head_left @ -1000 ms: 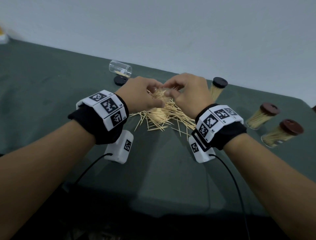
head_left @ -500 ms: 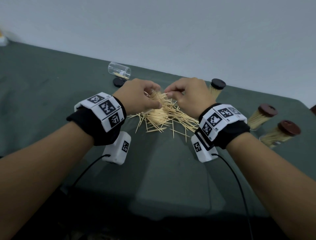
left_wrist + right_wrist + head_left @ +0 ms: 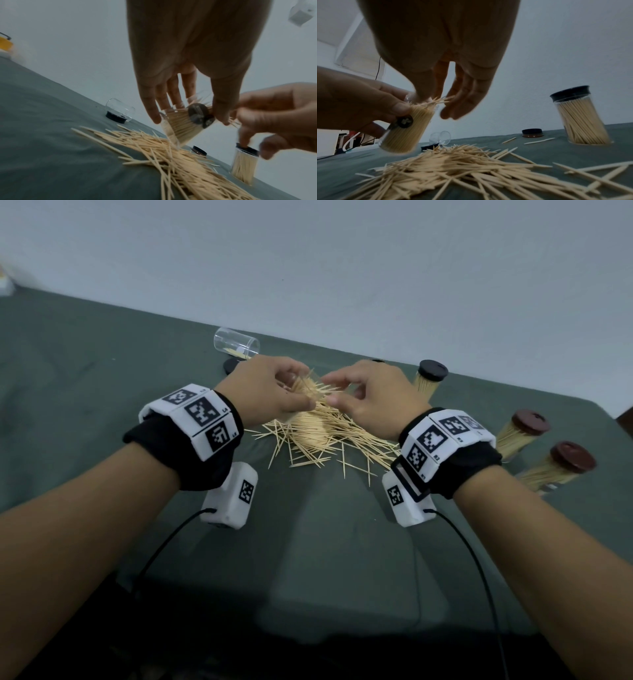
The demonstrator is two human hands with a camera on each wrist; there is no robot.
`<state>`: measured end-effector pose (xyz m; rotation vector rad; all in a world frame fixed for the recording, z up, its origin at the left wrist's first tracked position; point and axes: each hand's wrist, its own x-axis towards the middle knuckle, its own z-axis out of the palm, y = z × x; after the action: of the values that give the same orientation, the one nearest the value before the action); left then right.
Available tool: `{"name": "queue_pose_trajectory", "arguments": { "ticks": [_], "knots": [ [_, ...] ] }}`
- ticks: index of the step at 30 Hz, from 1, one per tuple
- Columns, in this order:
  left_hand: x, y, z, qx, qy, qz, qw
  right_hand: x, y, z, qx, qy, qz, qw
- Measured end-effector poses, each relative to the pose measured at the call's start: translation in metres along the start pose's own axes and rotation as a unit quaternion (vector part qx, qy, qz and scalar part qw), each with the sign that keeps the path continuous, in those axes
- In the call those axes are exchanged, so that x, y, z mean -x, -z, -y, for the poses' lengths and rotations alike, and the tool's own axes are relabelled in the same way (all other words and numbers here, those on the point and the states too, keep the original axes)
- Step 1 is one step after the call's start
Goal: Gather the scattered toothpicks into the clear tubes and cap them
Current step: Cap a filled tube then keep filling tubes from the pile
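Clear tube (image 3: 402, 129) packed full of pale toothpicks, gripped round its wall by the left hand (image 3: 270, 392) between thumb and fingers, held tilted just above the heap; uncapped, with a few tips sticking out crooked past the open mouth. Dark round mark on the tube's side under the thumb. Right hand (image 3: 370, 402) at the mouth of that tube, thumb and forefinger pinched together on the protruding tips, other fingers loosely curled.

Below both hands, a loose heap of toothpicks (image 3: 318, 436) spread on the grey-green desk (image 3: 325, 559), too many to count, with strays fanning toward the near side and the right.

Around it: one empty clear tube (image 3: 236, 344) lying on its side at the far edge, a black cap (image 3: 231, 366) just beside it, partly hidden behind the left hand. One loose dark cap (image 3: 532, 132) on the desk behind the heap. Three filled, capped tubes: one with a black cap (image 3: 428, 381) just beyond the right hand, and two with brown caps, (image 3: 520, 433) and (image 3: 555, 470), further right, well apart from the heap.

Five tubes in all: three capped, one in hand, one empty. White wall (image 3: 342, 268) behind.
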<state>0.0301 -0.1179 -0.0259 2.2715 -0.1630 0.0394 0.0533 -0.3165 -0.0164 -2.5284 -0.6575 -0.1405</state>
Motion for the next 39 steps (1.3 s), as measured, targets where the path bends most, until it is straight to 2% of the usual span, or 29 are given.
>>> {"name": "queue_pose_trajectory", "arguments": {
  "ticks": [3, 8, 13, 15, 19, 23, 26, 28, 29, 33, 37, 39],
  "knots": [
    [0.002, -0.001, -0.002, -0.004, -0.003, 0.013, 1.000, -0.001, -0.001, 0.001, -0.004, -0.004, -0.024, 1.000],
    [0.004, -0.009, -0.008, -0.042, -0.038, 0.057, 0.997, -0.002, -0.001, 0.008, 0.042, 0.033, -0.059, 0.997],
    [0.001, -0.007, -0.004, 0.022, -0.020, 0.033, 0.999, 0.001, -0.004, 0.010, -0.010, 0.049, -0.126, 0.991],
    [0.000, -0.004, -0.003, 0.051, -0.011, 0.024, 0.998, 0.001, -0.005, 0.009, 0.041, 0.058, -0.112, 0.991],
    [-0.002, -0.003, 0.000, 0.087, -0.004, 0.018, 0.996, 0.004, -0.006, 0.006, 0.090, 0.059, -0.027, 0.994],
    [-0.003, -0.004, 0.000, 0.095, -0.011, 0.020, 0.995, 0.004, -0.006, 0.006, 0.091, 0.051, -0.079, 0.991],
    [-0.004, -0.005, 0.002, 0.084, -0.026, 0.022, 0.996, 0.006, -0.006, 0.008, 0.135, 0.052, -0.017, 0.989],
    [-0.005, -0.006, 0.005, 0.083, -0.027, 0.026, 0.996, 0.008, -0.006, 0.009, 0.114, 0.066, 0.018, 0.991],
    [-0.005, -0.006, 0.006, 0.082, -0.029, 0.027, 0.996, 0.008, -0.005, 0.008, 0.095, 0.068, 0.016, 0.993],
    [-0.005, -0.005, 0.004, 0.068, -0.038, 0.026, 0.997, 0.006, -0.001, 0.003, 0.020, 0.044, -0.066, 0.997],
    [-0.001, -0.005, -0.002, 0.054, -0.058, 0.039, 0.996, 0.008, 0.000, 0.000, 0.081, 0.016, -0.038, 0.996],
    [0.000, -0.005, -0.003, 0.055, -0.060, 0.040, 0.996, 0.010, -0.002, 0.003, 0.083, 0.025, -0.052, 0.995]
  ]
}}
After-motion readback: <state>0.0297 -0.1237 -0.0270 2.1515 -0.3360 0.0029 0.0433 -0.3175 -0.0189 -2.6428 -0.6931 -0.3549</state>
